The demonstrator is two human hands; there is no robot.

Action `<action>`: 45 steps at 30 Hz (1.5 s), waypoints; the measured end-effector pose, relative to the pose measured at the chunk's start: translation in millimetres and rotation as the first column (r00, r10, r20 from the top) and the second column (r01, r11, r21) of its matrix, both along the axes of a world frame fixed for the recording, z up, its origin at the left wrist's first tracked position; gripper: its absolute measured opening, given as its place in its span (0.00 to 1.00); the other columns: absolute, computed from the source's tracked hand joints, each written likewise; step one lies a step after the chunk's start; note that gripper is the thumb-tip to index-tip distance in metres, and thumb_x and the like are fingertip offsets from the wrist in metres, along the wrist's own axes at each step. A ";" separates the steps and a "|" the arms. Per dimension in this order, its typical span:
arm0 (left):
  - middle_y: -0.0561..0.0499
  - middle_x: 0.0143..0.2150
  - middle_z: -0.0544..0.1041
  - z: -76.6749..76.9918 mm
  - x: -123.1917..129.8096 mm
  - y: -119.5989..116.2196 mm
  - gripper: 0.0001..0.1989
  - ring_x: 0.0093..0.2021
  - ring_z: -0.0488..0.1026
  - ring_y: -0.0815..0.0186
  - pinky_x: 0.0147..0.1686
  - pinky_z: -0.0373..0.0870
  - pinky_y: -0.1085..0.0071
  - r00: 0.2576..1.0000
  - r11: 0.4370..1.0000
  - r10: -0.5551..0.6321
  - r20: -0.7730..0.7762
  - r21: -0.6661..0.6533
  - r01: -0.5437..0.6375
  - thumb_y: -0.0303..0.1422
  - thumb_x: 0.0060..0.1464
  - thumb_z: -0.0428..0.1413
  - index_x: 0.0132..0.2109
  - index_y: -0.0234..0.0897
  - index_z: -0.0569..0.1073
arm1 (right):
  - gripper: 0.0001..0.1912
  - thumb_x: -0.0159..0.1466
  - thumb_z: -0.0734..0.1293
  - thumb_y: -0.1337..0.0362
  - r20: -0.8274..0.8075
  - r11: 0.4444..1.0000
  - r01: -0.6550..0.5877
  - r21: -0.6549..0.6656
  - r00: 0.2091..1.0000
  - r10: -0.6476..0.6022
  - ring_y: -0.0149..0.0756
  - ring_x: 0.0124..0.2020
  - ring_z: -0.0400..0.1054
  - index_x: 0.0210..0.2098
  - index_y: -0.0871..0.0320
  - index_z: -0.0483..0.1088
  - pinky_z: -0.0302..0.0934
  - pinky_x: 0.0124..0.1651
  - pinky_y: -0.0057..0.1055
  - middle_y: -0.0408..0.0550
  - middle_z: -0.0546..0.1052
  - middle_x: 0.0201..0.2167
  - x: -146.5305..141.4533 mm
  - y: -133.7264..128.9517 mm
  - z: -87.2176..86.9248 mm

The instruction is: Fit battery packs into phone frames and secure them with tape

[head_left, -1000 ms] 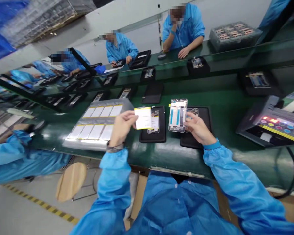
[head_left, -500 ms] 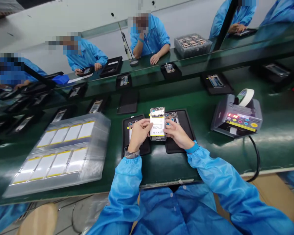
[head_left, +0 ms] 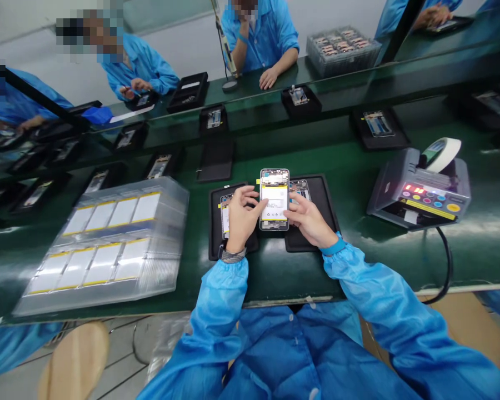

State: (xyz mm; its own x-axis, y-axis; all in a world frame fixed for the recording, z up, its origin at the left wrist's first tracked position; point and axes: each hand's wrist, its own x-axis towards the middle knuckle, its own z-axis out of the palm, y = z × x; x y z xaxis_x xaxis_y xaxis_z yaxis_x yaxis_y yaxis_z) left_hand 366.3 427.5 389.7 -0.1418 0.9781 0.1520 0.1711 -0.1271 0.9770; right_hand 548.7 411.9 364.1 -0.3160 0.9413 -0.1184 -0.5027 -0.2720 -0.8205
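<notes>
Between my hands is a phone [head_left: 274, 176] with its back off, a white battery [head_left: 275, 201] with yellow edges lying in its frame. My right hand [head_left: 310, 222] grips the phone's lower right edge between thumb and fingers. On the left edge, my left hand [head_left: 242, 218] has its thumb over the side of the battery and its fingers curled close by. Below the phone are two black trays, a left tray [head_left: 213, 244] and a right tray [head_left: 327, 222]. Each bears another opened phone, partly hidden by my hands.
Clear plastic trays [head_left: 166, 278] of white batteries are stacked on the left. A tape dispenser [head_left: 420, 191] with a cable stands on the right. Across the green bench [head_left: 341, 166] are several black trays with phones, and co-workers in blue sit behind a raised ledge.
My left fingers have lifted and loosened a little at the phone's left edge, while the thumb stays on it. My right hand keeps its grip. The camera view has shifted slightly.
</notes>
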 end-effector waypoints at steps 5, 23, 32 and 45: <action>0.48 0.32 0.79 -13.4 -1.3 3.6 0.23 0.27 0.73 0.68 0.25 0.67 0.74 0.937 0.946 -0.223 0.268 -0.171 0.274 0.42 0.45 0.71 0.43 0.32 0.77 | 0.29 0.51 0.81 0.55 0.064 0.997 0.077 0.031 0.995 -0.079 0.44 0.41 0.79 0.45 0.52 0.66 0.75 0.42 0.38 0.45 0.83 0.41 -1.1 0.8 -0.6; 0.47 0.38 0.82 -31.7 42.3 -13.3 0.19 0.36 0.78 0.64 0.36 0.73 0.71 0.906 0.978 -0.013 0.424 -0.181 0.099 0.43 0.48 0.69 0.40 0.33 0.79 | 0.26 0.59 0.72 0.38 0.361 0.948 0.250 0.195 0.881 -0.306 0.34 0.20 0.67 0.38 0.51 0.63 0.62 0.22 0.29 0.38 0.73 0.21 -10.7 -1.4 -6.7; 0.48 0.37 0.82 -35.7 47.8 -14.2 0.19 0.35 0.77 0.66 0.36 0.72 0.72 0.905 0.981 0.051 0.422 -0.192 0.034 0.43 0.47 0.70 0.40 0.34 0.80 | 0.22 0.63 0.69 0.40 0.416 0.938 0.242 0.248 0.848 -0.329 0.35 0.22 0.67 0.41 0.51 0.64 0.62 0.25 0.30 0.38 0.71 0.22 -13.3 -6.7 -12.5; 0.48 0.35 0.82 -38.7 47.7 -16.0 0.19 0.32 0.76 0.67 0.32 0.71 0.73 0.918 0.982 0.062 0.392 -0.191 0.015 0.43 0.45 0.71 0.37 0.33 0.81 | 0.20 0.63 0.71 0.44 0.447 0.929 0.251 0.273 0.822 -0.354 0.37 0.23 0.68 0.40 0.51 0.67 0.62 0.26 0.32 0.41 0.74 0.24 -11.4 -8.1 -9.6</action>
State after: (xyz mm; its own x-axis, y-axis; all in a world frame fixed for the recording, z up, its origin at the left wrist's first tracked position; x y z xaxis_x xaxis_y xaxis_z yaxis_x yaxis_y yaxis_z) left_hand 414.1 411.4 351.0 -0.1760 0.9787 -0.1052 -0.2329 0.0625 0.9705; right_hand 537.3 403.8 354.5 0.0376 0.9992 0.0149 -0.0620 0.0173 -0.9979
